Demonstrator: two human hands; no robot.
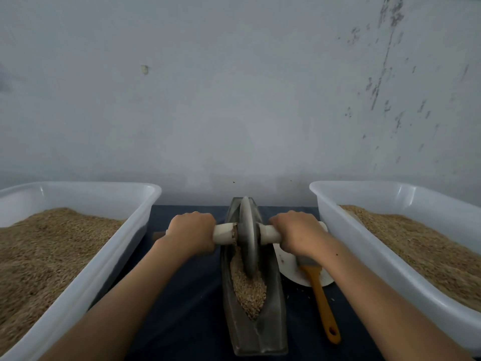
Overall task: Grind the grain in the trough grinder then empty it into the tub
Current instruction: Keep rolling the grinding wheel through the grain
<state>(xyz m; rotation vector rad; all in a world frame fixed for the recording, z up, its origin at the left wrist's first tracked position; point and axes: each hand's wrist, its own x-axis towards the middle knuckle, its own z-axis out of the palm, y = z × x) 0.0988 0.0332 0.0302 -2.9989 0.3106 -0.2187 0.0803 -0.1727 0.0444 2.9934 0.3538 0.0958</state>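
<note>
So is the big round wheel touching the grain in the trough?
Touching. The head view shows the lower edge of the wheel sunk into the grain in the trough, with no gap, while the left hand and right hand grip its handles.

Gripping the pale handle (pixel 269 233) on either side of the grey wheel (pixel 248 235), left hand (pixel 191 233) and right hand (pixel 299 234) curled round it, with the wheel standing upright in the narrow grey trough (pixel 253 332) and sitting in the crushed grain (pixel 248 290) piled toward the near end. Lying just right of the trough on the dark cloth (pixel 187 295), partly under the right forearm, a white dish (pixel 289 267) with a yellow-handled brush (pixel 322 300) resting across it. Flanking all this, a white tub at left (pixel 104 259) and a white tub at right (pixel 364 246), both holding heaps of tan grain, backing onto a scuffed pale wall (pixel 234 87).
</note>
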